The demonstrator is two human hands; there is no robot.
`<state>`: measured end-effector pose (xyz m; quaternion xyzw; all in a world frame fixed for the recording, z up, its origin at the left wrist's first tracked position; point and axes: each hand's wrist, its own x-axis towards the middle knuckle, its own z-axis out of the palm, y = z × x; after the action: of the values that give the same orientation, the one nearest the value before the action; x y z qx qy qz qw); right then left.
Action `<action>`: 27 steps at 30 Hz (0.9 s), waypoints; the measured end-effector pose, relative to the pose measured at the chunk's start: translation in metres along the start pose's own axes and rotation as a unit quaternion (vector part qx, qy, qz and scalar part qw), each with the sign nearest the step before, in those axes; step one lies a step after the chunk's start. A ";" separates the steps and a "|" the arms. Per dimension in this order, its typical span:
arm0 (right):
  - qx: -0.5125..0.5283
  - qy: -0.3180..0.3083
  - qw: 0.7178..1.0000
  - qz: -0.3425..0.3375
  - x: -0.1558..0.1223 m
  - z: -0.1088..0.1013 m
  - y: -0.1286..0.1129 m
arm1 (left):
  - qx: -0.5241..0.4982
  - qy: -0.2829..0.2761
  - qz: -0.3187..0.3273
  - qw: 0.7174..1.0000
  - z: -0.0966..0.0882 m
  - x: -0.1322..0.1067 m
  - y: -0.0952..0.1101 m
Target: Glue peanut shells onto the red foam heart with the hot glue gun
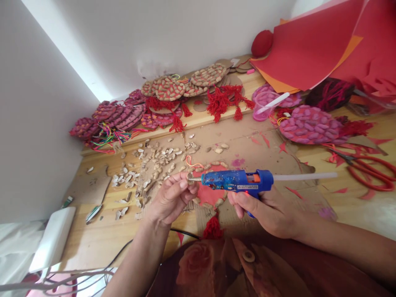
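My right hand (262, 210) grips a blue hot glue gun (227, 180) by its handle, with a translucent glue stick (305, 176) poking out of the back. Between the fingertips of my left hand (175, 194) is a peanut shell (189, 178), its far side partly hidden, and the gun's metal nozzle meets it. Under the gun lies a round red disc (208, 194) with peanut shells along its edge, an orange cord loop (194, 162) at the top and a red tassel (213, 227) at the bottom. The gun covers its middle.
Loose peanut shells (167, 154) lie scattered on cardboard (247, 140) to the left. Finished peanut-covered discs (170, 88) are piled along the back. At right are red-handled scissors (371, 171), a pink disc (309, 126) and red paper sheets (312, 45). A black cable (123, 247) crosses the front edge.
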<state>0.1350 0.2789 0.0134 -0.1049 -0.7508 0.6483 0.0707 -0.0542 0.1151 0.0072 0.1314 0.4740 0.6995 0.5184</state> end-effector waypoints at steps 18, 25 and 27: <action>-0.009 0.031 0.999 -0.024 0.001 0.001 -0.002 | 0.012 0.005 -0.002 1.000 -0.001 0.002 -0.001; -0.013 0.034 0.999 -0.017 0.002 0.001 -0.003 | 0.014 0.002 -0.002 1.000 -0.001 0.001 -0.001; -0.016 0.034 0.999 -0.019 0.002 0.001 -0.002 | 0.015 0.001 0.000 1.000 -0.001 0.001 -0.001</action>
<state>0.1327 0.2780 0.0156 -0.1142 -0.7599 0.6309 0.1067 -0.0547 0.1154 0.0052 0.1386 0.4852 0.6921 0.5161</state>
